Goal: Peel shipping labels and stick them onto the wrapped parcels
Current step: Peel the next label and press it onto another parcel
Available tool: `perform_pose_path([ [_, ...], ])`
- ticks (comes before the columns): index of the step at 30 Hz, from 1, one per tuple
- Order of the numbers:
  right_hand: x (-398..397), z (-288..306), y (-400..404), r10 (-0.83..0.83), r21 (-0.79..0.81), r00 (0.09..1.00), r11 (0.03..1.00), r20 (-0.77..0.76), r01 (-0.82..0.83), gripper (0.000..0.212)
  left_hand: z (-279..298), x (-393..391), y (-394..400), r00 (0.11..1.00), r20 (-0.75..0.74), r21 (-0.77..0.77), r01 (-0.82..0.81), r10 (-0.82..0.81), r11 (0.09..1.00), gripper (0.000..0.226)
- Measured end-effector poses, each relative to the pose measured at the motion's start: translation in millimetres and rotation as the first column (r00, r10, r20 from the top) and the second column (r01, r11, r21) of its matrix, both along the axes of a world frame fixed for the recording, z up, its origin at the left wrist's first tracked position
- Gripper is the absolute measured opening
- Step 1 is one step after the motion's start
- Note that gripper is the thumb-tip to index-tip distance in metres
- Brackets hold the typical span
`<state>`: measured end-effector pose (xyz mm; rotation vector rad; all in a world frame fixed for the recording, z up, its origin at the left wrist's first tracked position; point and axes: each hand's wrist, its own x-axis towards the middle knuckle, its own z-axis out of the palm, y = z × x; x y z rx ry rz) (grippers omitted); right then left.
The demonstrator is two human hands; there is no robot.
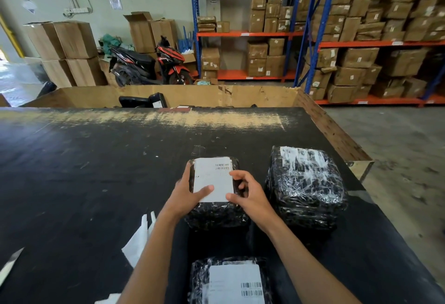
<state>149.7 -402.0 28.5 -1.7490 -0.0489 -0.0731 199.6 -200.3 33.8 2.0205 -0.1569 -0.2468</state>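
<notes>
A warehouse or parcel-packing depot. Tall steel racking [313,36] with blue uprights and orange beams is crammed with taped brown cartons [356,58]. More large cardboard boxes [65,50] are stacked against a pale wall, beside a parked motor scooter [149,62] (red and black). The floor [397,135] is bare concrete. In front lies a worn black worktable [96,171].

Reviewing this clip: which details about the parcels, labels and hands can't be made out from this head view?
- Label on the middle parcel: print too small and blurred to read; whether it is fully stuck down is unclear under the left hand and right hand.
- Near parcel: cut off by the bottom edge.
- Right parcel: label obscured by glare on the wrap.
- Black parcels in the cardboard bin: mostly hidden by the table edge.
</notes>
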Motion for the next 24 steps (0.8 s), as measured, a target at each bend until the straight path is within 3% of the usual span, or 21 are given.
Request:
perform_pose_path([
  [4,3,1,3,-0.052,0.138,0.999,0.989,-0.018,0.054,0.054,-9,-18,-4,0.985,0.081,-0.156,-0.139,0.153,0.978,0.076],
  [7,-5,2,1,-0.117,0.030,0.993,0.993,-0.008,0.117,0.052,-13,-26,3,0.976,0.100,-0.176,-0.176,0.196,0.968,0.075],
  [12,-15,6,9,-0.110,-0.173,0.983,0.981,-0.148,0.084,0.098,-16,-41,3,0.983,0.012,-0.170,-0.180,0.184,0.969,0.090],
  [18,-6,17,19,-0.194,-0.313,0.950,0.943,-0.246,0.112,0.086,-7,-49,-5,0.975,-0.029,-0.260,-0.218,0.218,0.941,0.082],
  [24,-15,30,12,-0.134,-0.144,0.968,0.984,-0.213,0.104,0.071,8,-61,-13,0.968,0.026,-0.295,-0.231,0.250,0.927,0.078],
])
